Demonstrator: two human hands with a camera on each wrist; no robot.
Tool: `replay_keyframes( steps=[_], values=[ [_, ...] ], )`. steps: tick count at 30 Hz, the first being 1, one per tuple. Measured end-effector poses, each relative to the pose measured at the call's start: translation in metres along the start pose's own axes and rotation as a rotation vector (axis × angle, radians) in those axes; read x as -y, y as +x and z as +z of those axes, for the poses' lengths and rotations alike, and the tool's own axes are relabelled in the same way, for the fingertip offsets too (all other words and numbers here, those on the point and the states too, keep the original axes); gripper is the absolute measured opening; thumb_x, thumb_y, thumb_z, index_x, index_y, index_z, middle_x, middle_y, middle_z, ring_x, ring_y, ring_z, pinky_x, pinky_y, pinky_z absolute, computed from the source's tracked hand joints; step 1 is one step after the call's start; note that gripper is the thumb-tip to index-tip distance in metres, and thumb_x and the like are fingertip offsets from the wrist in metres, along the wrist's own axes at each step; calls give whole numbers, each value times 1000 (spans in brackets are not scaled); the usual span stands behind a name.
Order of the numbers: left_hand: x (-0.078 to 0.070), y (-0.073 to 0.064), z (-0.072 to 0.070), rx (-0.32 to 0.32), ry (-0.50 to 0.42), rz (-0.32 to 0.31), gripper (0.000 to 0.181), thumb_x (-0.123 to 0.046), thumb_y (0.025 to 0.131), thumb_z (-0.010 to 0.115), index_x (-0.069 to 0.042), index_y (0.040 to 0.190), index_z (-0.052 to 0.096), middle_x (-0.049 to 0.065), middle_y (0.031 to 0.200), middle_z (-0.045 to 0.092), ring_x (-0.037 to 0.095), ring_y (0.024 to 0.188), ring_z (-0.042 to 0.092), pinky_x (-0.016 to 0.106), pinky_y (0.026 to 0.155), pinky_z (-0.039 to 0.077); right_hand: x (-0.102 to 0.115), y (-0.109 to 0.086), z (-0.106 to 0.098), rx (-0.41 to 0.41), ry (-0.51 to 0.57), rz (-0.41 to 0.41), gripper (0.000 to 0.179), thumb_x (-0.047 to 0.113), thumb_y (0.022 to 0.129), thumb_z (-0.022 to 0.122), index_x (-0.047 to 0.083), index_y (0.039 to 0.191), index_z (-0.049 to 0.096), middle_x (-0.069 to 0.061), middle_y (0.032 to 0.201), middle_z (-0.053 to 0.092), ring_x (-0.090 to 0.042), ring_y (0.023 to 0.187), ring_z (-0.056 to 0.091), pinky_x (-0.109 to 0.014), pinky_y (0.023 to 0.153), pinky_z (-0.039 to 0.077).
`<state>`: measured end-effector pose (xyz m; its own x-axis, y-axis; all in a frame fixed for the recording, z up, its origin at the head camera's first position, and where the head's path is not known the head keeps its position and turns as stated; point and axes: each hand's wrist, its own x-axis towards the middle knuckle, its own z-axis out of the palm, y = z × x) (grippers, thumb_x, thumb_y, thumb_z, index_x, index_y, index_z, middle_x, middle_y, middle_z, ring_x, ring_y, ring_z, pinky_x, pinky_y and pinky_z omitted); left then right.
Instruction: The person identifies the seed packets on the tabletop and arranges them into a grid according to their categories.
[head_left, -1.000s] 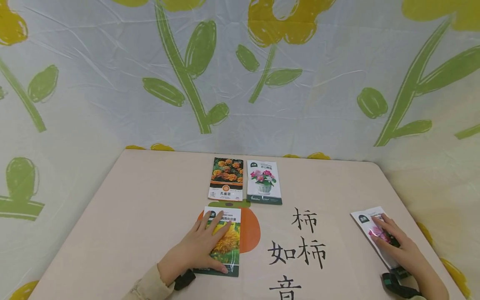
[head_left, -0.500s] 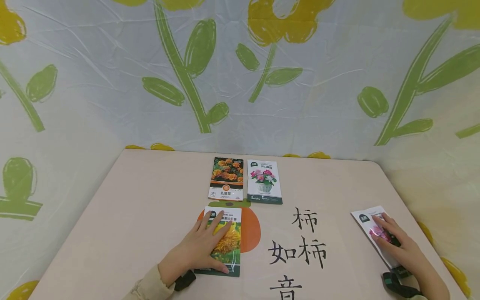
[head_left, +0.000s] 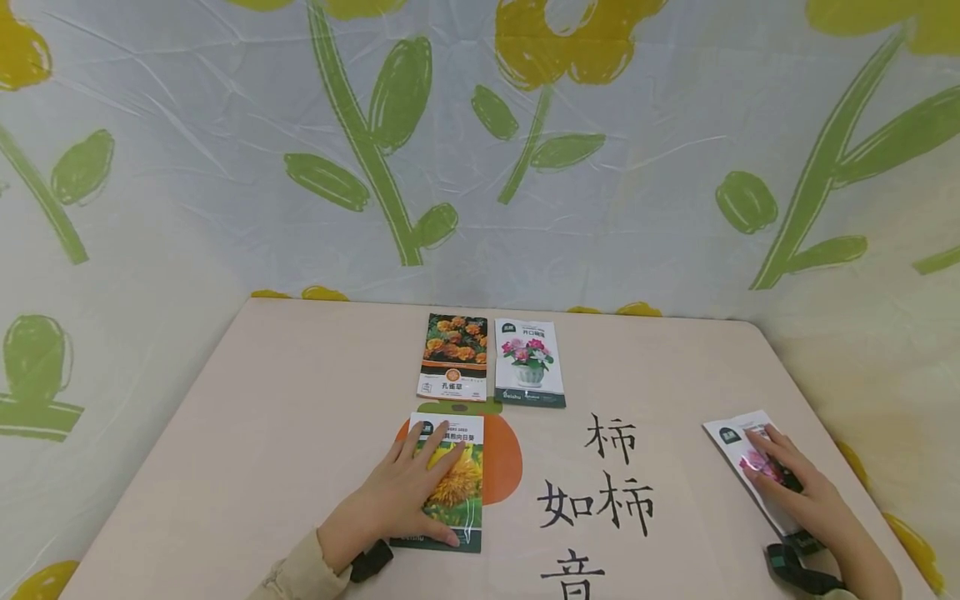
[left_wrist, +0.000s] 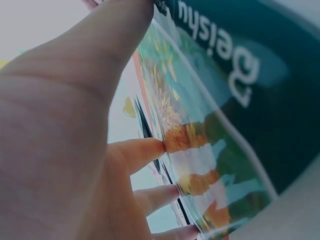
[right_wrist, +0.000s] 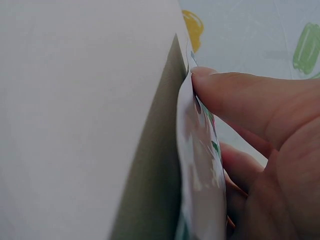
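My left hand point(head_left: 401, 492) lies with spread fingers on a seed packet point(head_left: 459, 504) with a large yellow flower and a dark green bottom band. In the left wrist view the glossy packet point(left_wrist: 220, 125) slants under the fingertips point(left_wrist: 152, 146), its green band bearing white lettering. At the right, my right hand point(head_left: 813, 500) rests on a tilted white seed packet point(head_left: 731, 437) with pink flowers, covering much of its lower part. Seen from the right wrist, the thumb point(right_wrist: 220, 90) touches the packet's point(right_wrist: 200, 165) face near its edge, while the other fingers lie farther along it.
Two more seed packets lie side by side at the back: one with orange flowers point(head_left: 453, 354), one with pink flowers in a pot point(head_left: 529, 362). The pale table point(head_left: 300, 400) carries a printed orange persimmon point(head_left: 502, 462) and black characters point(head_left: 596, 504). A flower-patterned cloth point(head_left: 637, 192) surrounds it.
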<state>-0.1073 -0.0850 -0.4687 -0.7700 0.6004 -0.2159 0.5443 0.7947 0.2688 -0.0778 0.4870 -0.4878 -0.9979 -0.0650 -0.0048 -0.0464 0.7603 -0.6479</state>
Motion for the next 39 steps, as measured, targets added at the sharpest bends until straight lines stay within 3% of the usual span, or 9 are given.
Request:
replay_keyframes(
  steps=[6,14,23,39],
  values=[
    [1,1,2,-2,-5,4,117,-85,68,61,-22,159,25,14,165,12,49,146,11,65,115,17,-1,-1,1,-4,5,-2,63,24,100,58,12,156,31,-20,164,0,-35,148,-16,-84,96,-5],
    [-1,2,2,-10,-22,12,117,-84,66,63,-21,158,28,14,164,13,51,144,14,66,113,20,-2,-1,1,-9,-10,-30,63,22,100,59,11,155,31,-21,164,2,-5,146,-16,-83,98,-5],
    [-2,1,1,3,-49,8,117,-83,66,65,-21,158,28,14,165,12,50,144,14,65,113,23,0,0,0,-5,-17,-21,63,23,100,59,9,155,31,-22,164,2,-26,149,-16,-84,97,-4],
    [0,3,2,-9,-33,9,117,-84,66,64,-21,158,29,14,164,14,51,144,15,65,112,26,-2,0,2,-19,-10,-33,63,21,99,60,10,155,32,-18,164,2,-4,146,-15,-82,100,-6]
  ],
)
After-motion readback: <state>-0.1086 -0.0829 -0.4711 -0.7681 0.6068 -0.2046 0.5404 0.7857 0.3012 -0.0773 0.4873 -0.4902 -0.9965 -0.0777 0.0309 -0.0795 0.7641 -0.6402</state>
